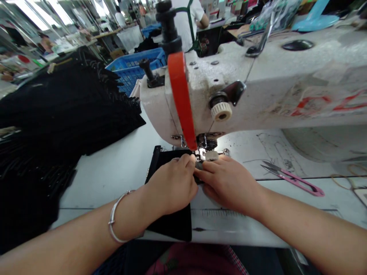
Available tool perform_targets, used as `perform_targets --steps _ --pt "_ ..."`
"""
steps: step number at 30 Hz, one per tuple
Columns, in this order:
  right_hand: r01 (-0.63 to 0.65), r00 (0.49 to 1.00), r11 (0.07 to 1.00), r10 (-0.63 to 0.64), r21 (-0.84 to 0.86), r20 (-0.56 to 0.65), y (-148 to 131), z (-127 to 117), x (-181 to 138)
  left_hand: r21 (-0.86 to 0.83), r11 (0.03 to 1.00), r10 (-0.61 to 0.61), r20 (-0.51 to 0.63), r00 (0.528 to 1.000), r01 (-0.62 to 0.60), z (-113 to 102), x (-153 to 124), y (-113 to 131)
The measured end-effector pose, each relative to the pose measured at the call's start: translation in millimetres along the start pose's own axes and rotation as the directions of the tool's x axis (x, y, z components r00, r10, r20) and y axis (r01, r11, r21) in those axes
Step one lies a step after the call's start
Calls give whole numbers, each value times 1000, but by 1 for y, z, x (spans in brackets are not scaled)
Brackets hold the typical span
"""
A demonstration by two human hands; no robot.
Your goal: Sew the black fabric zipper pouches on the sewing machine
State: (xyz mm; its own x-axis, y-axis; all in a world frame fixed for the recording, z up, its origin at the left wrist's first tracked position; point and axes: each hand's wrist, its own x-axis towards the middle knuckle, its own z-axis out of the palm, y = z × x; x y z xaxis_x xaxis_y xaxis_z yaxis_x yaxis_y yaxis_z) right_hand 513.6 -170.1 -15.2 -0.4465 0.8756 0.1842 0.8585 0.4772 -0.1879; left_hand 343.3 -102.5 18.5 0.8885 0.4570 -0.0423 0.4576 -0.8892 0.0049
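A small piece of black fabric (pixel 172 223) lies on the table under the presser foot (pixel 204 154) of a white sewing machine (pixel 258 88). My left hand (pixel 172 187) rests on the fabric, fingers curled and pinched at its edge right by the foot. My right hand (pixel 229 183) meets it from the right, fingertips pressed together on the same edge. A silver bracelet (pixel 114 219) sits on my left wrist. What the fingertips grip beneath the foot is partly hidden.
A large stack of black fabric pieces (pixel 57 114) fills the table's left side. Pink thread snips (pixel 295 179) lie to the right. A blue plastic crate (pixel 134 68) stands behind the machine. Other people work at the back.
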Motion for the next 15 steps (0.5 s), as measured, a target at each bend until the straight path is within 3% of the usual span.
perform_targets --steps 2,4,5,7,9,11,13,15 --pt "-9 1000 1000 9 -1 5 1 0 0 -83 996 13 -10 1000 -13 -4 -6 -4" --pt "-9 1000 1000 9 2 6 2 0 -1 -140 989 -59 -76 995 48 -6 -20 -15" --pt "-5 1000 1000 5 5 8 2 0 -1 -140 983 -139 -122 983 122 -6 -30 -22" --pt "3 1000 1000 -3 10 17 2 -1 -1 -101 932 -362 -197 911 349 -1 -52 -38" --pt "1 1000 1000 -1 14 26 2 -2 -1 -112 855 -519 -163 839 507 8 -72 -51" --pt "-1 1000 1000 0 23 23 1 -2 -1 -194 809 -578 -93 811 554 15 -83 -57" --pt "11 1000 999 -11 36 1 1 0 -1 -384 727 -625 -26 780 570 17 -85 -54" --pt "57 997 997 -55 53 -48 2 4 -2 -684 480 -700 79 710 550 13 -80 -46"
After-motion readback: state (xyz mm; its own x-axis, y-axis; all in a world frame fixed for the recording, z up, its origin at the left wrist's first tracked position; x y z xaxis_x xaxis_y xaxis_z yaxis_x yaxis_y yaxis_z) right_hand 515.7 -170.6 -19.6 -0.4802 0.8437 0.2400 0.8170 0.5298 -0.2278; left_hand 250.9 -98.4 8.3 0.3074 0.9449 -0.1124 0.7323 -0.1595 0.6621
